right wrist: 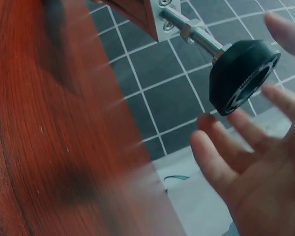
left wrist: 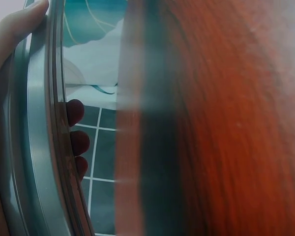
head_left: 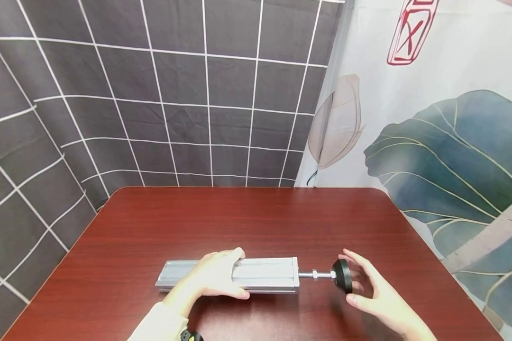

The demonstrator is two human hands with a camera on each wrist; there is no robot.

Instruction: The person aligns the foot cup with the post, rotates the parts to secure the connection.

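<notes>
A silver aluminium profile point(head_left: 264, 274) lies crosswise in the head view, held above the tabletop. My left hand point(head_left: 217, 273) grips it around the middle, thumb on the near side; in the left wrist view several fingertips point(left wrist: 78, 142) curl past its edge. From the end plate point(right wrist: 160, 19) on its right end a threaded rod point(head_left: 322, 274) with nuts sticks out. That rod carries a round black levelling foot point(head_left: 342, 275). Around the foot's outer side my right hand point(head_left: 375, 291) is spread with loosely bent fingers; whether a fingertip touches the foot I cannot tell.
The reddish-brown wooden table point(head_left: 239, 218) has rounded far corners. Behind it hangs a dark grey curtain point(head_left: 175, 94) with a white grid. To the right is a white curtain point(head_left: 367, 38) with large leaf prints.
</notes>
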